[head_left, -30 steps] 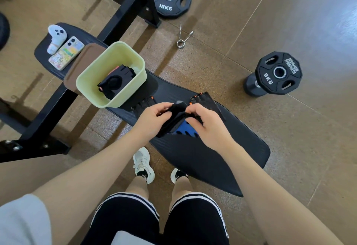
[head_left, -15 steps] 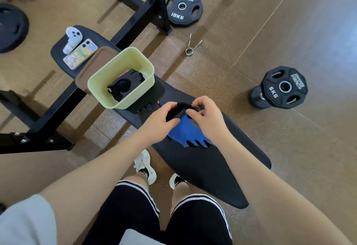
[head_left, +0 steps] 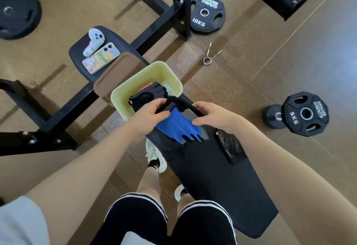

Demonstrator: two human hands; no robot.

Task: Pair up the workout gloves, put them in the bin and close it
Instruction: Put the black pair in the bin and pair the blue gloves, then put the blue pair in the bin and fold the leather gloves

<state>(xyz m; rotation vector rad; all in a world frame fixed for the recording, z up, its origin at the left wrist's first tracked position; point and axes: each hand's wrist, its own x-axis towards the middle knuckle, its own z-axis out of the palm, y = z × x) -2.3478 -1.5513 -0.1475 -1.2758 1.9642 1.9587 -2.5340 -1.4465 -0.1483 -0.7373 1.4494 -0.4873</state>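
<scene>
Above the black bench [head_left: 222, 182], just beside the pale green bin [head_left: 123, 97], the person holds a blue glove [head_left: 177, 126] between both hands. The left hand [head_left: 149, 112] has its grip pinching the black wrist strap at the glove's upper end, thumb and fingers pressed onto it. The right hand [head_left: 214, 116] has its grip closed on the far end of the same strap, pulled out to the side, while its lower fingers stay loosely extended. The blue glove hangs with its short black-edged finger ends pointing toward the person, close over the bench pad. Inside the bin lies a black glove pair [head_left: 148, 94] with a touch of orange showing beneath. Another black glove [head_left: 229, 145] lies flat on the bench under the right wrist, apart from the blue one. The brown lid [head_left: 114, 74] lies on the bench, against the bin's far side, next to a phone [head_left: 101, 57] and a white controller [head_left: 93, 40].
</scene>
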